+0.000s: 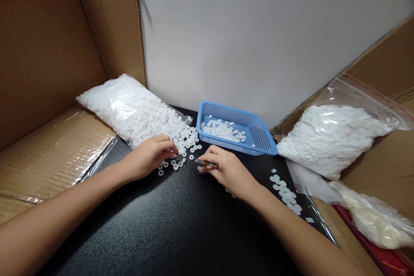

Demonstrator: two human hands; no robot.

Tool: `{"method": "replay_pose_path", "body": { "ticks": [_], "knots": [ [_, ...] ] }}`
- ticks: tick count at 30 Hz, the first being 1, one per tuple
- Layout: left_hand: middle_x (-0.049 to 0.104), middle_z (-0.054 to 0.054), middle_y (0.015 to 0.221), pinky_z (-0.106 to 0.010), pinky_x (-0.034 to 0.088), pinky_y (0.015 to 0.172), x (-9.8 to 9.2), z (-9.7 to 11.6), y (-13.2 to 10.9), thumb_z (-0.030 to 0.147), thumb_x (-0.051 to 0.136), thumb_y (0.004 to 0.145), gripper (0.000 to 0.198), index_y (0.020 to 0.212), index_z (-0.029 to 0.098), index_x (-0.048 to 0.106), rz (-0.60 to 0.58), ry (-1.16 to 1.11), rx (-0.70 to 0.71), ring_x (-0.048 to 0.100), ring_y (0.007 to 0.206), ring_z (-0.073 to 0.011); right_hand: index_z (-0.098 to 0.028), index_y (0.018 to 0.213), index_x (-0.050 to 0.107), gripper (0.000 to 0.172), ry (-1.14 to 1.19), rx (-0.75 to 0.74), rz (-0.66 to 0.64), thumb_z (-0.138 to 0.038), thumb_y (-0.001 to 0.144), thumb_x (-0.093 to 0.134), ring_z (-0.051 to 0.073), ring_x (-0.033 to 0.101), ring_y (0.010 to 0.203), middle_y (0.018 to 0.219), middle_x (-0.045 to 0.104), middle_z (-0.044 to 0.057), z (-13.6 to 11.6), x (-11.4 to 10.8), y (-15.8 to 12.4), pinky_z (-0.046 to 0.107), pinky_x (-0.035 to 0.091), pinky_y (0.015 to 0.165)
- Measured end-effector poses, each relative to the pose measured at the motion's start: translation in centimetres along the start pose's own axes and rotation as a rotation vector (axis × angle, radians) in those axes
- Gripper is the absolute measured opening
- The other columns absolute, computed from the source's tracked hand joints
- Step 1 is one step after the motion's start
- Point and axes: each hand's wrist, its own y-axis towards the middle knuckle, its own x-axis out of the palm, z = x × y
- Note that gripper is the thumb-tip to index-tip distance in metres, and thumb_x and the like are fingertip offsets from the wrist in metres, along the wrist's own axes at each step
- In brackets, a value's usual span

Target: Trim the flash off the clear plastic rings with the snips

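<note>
My left hand is closed, its fingers curled together at the near edge of a spill of small white plastic rings. What its fingertips pinch, if anything, is too small to make out. In front of the blue basket, my right hand is closed on a small thin tool, dark and metallic-looking, whose tip points left toward the rings; its exact kind cannot be told. The rings spread from the mouth of a clear plastic bag full of them. A blue perforated basket contains many small white pieces.
More white rings lie in a cluster beside my right forearm. A zip bag of white pieces and a bag of cream-coloured pieces stand at the right. Cardboard walls and a white panel enclose the black table.
</note>
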Motion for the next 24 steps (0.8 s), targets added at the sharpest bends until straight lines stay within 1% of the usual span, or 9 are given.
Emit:
{"method": "replay_pose_path", "body": {
  "ticks": [2,5,9,11,14,17,20,22,24],
  "knots": [
    [0.066,-0.004,0.087,-0.034,0.048,0.075,0.4,0.6,-0.2,0.026,0.067,0.092,0.007,0.093,0.02,0.07,-0.048,0.034,-0.002,0.062,0.084,-0.0223,-0.025,0.081,0.072,0.019,-0.007,0.011,-0.064,-0.006,0.077,0.068,0.016,0.065,0.071,0.083,0.066,0.0,0.1,0.7,-0.2,0.027,0.048,0.064],
    [0.064,-0.005,0.089,-0.037,0.045,0.077,0.9,1.1,-0.6,0.031,0.079,0.082,0.02,0.095,0.019,0.069,-0.091,0.085,-0.014,0.059,0.086,-0.0258,-0.023,0.077,0.067,0.015,-0.006,0.041,-0.068,-0.008,0.08,0.068,0.016,0.063,0.069,0.076,0.066,-0.001,0.3,1.2,0.3,0.027,0.046,0.064],
    [0.062,-0.005,0.09,-0.037,0.042,0.079,1.3,1.1,-0.9,0.021,0.073,0.086,0.007,0.092,0.019,0.069,-0.126,0.115,-0.028,0.058,0.087,-0.0257,-0.022,0.086,0.064,0.005,0.031,0.043,-0.029,-0.017,0.087,0.065,0.016,0.063,0.072,0.078,0.067,-0.001,-0.3,2.0,1.8,0.027,0.046,0.066],
    [0.062,-0.006,0.089,-0.037,0.042,0.078,1.3,1.0,-0.8,0.018,0.071,0.086,0.004,0.09,0.019,0.069,-0.137,0.119,-0.038,0.058,0.087,-0.0256,-0.022,0.088,0.063,0.007,0.041,0.017,-0.025,-0.015,0.086,0.063,0.017,0.063,0.077,0.085,0.067,0.001,-0.7,2.5,2.4,0.028,0.046,0.07],
    [0.062,-0.006,0.086,-0.036,0.041,0.078,1.1,1.1,-0.7,0.016,0.072,0.083,0.005,0.087,0.018,0.07,-0.156,0.117,-0.053,0.058,0.086,-0.0255,-0.022,0.085,0.063,0.014,0.039,-0.026,-0.045,-0.009,0.08,0.062,0.018,0.062,0.082,0.09,0.066,0.002,-0.9,3.0,3.1,0.028,0.046,0.074],
    [0.063,-0.005,0.087,-0.036,0.041,0.079,0.9,1.3,-0.7,0.014,0.071,0.081,0.006,0.085,0.019,0.07,-0.17,0.105,-0.06,0.058,0.087,-0.0247,-0.022,0.085,0.063,0.018,0.023,-0.007,-0.017,-0.007,0.077,0.058,0.019,0.062,0.081,0.089,0.066,0.002,-0.3,2.8,3.3,0.029,0.045,0.074],
    [0.064,-0.004,0.088,-0.036,0.041,0.08,0.5,1.3,-0.8,0.014,0.07,0.079,0.007,0.084,0.019,0.069,-0.169,0.078,-0.064,0.06,0.087,-0.0236,-0.022,0.086,0.063,0.014,-0.007,0.046,0.044,-0.01,0.08,0.056,0.02,0.061,0.08,0.088,0.067,0.003,0.5,2.1,3.2,0.031,0.045,0.075],
    [0.064,-0.004,0.087,-0.035,0.043,0.079,0.2,1.1,-0.7,0.014,0.069,0.079,0.006,0.083,0.018,0.068,-0.157,0.053,-0.072,0.061,0.085,-0.0225,-0.022,0.085,0.063,0.011,-0.021,0.063,0.047,-0.013,0.081,0.057,0.02,0.061,0.078,0.086,0.068,0.003,0.7,1.8,3.0,0.032,0.045,0.074],
    [0.065,-0.004,0.085,-0.032,0.043,0.074,-0.2,0.7,-0.7,0.014,0.066,0.08,0.004,0.083,0.017,0.066,-0.132,0.03,-0.087,0.06,0.08,-0.0207,-0.022,0.084,0.064,0.011,-0.028,0.065,0.022,-0.012,0.081,0.059,0.02,0.062,0.077,0.086,0.069,0.002,0.8,1.9,2.8,0.031,0.045,0.073]
  ]
}}
